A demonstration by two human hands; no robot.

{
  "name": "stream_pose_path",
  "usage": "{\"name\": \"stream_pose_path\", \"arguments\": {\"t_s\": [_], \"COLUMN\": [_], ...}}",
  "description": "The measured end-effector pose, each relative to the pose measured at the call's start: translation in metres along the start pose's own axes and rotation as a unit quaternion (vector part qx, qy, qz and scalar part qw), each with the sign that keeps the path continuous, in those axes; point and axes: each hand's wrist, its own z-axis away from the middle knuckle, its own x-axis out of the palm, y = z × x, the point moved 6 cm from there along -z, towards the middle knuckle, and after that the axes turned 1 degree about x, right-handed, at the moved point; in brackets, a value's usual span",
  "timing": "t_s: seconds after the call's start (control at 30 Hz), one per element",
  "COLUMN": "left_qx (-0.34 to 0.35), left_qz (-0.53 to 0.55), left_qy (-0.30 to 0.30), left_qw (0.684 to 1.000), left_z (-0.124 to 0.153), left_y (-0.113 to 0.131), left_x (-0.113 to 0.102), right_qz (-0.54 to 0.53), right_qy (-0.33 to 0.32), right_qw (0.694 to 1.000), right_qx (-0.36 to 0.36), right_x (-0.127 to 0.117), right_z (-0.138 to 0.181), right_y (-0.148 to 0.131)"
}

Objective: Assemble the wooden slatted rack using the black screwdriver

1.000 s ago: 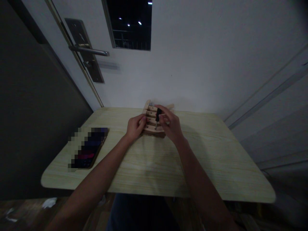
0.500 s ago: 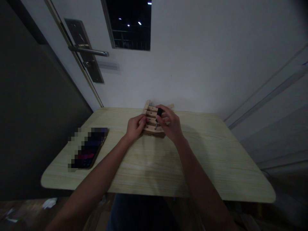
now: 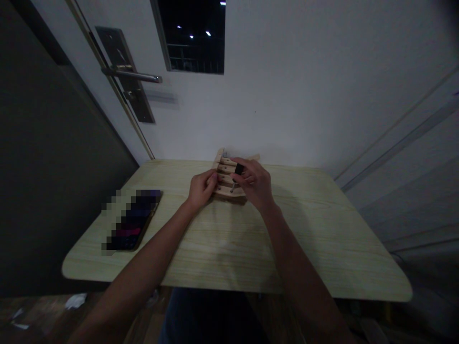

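A small wooden slatted piece [image 3: 224,177], made of several light cross slats on side rails, lies at the far edge of the pale wood table [image 3: 229,239]. My left hand [image 3: 201,190] grips its left side with fingers curled round the rail. My right hand [image 3: 255,184] is closed on a short black-handled screwdriver [image 3: 237,173], held upright with its metal tip down on the nearest slat.
A dark phone [image 3: 133,220], blurred out, lies on the table's left part. Behind the table stands a white wall; at the left is a door with a metal lever handle [image 3: 132,75] and a dark window [image 3: 191,36] above.
My right hand has turned slightly round the screwdriver, fingers shifting on the handle. The left hand and the wooden piece have stayed in place.
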Motion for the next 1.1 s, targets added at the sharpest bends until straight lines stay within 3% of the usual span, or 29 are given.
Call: {"name": "stream_pose_path", "arguments": {"t_s": [0.13, 0.3, 0.57, 0.87, 1.1], "left_qx": [0.004, 0.007, 0.003, -0.003, 0.003], "left_qz": [-0.004, 0.008, 0.008, -0.002, 0.005], "left_qy": [0.003, 0.001, 0.003, 0.007, 0.007], "left_qw": [1.0, 1.0, 1.0, 1.0, 1.0], "left_z": [0.0001, 0.0, 0.0004, 0.0007, 0.0006], "left_y": [-0.0002, -0.001, 0.0007, 0.0015, 0.0033], "left_x": [0.0, 0.0004, 0.0004, -0.0002, -0.0007], "right_qz": [-0.035, -0.125, -0.011, -0.102, -0.021], "right_qy": [-0.023, -0.08, 0.036, -0.071, 0.0], "right_qw": [0.999, 0.989, 0.999, 0.992, 1.0], "right_qx": [-0.027, -0.005, -0.004, -0.012, -0.01], "right_x": [0.0006, 0.0082, -0.0013, 0.0056, 0.0026], "right_z": [0.0004, 0.0033, 0.0022, 0.0037, 0.0023], "right_y": [-0.0034, 0.0029, 0.0054, 0.0035, 0.005]}}
